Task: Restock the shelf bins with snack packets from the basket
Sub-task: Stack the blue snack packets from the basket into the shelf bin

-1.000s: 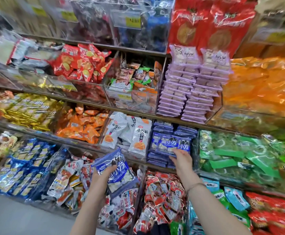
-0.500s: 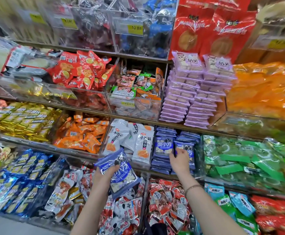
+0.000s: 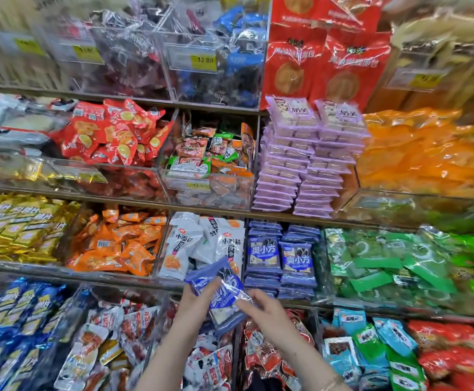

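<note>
Middle-shelf bin [image 3: 286, 299]: stacked blue packets [image 3: 264, 255], two upright at front. Left hand [image 3: 199, 297] grips blue packet bundle [image 3: 226, 294] just below-left of bin. Right hand [image 3: 267, 309], earlier at bin, now pinches bundle edge.

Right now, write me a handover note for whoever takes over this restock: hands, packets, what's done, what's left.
Left hand: grips a small stack of blue packets in front of the shelf edge.
Right hand: pinches the lower right edge of the same stack.
Matching blue bin: just up and right of the hands. It holds two stacks, with a packet standing face-out in front of each.
No basket in view.
Done: that bin already holds plenty of stock.
Left: the held packets are not yet in the bin. Probably draw them off with the right hand and add them there.
</note>
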`<act>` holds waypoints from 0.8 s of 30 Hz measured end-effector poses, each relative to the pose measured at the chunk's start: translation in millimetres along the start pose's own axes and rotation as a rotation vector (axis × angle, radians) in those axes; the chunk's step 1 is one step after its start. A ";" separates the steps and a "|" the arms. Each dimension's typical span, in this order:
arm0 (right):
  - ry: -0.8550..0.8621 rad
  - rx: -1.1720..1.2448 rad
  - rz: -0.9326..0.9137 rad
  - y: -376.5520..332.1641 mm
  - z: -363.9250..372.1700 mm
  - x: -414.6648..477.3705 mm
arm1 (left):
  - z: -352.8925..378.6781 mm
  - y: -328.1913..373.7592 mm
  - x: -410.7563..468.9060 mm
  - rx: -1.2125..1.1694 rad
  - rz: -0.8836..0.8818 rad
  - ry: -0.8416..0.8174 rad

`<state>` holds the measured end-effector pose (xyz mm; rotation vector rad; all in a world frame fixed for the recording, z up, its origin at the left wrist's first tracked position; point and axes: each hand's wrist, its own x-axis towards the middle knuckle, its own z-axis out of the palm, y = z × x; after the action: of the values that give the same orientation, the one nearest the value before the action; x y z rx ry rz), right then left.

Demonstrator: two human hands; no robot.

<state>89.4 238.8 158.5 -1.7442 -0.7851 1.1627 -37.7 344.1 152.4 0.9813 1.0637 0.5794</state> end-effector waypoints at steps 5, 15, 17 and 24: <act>0.169 0.248 0.119 9.0 -9.2 5.4 | 11.0 2.4 4.1 0.109 0.050 -0.004; 0.667 0.728 0.235 27.4 -77.0 40.8 | 3.9 3.9 12.8 0.112 0.009 0.043; 0.672 0.816 0.286 29.7 -83.1 45.5 | 3.4 4.5 12.3 0.115 0.004 0.037; 0.725 1.413 0.205 30.4 -84.2 47.7 | 1.4 4.3 11.6 0.110 -0.004 0.032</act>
<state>186.2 239.9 128.1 -0.8397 0.6049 0.7216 -31.5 354.8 151.2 1.0683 1.1356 0.5394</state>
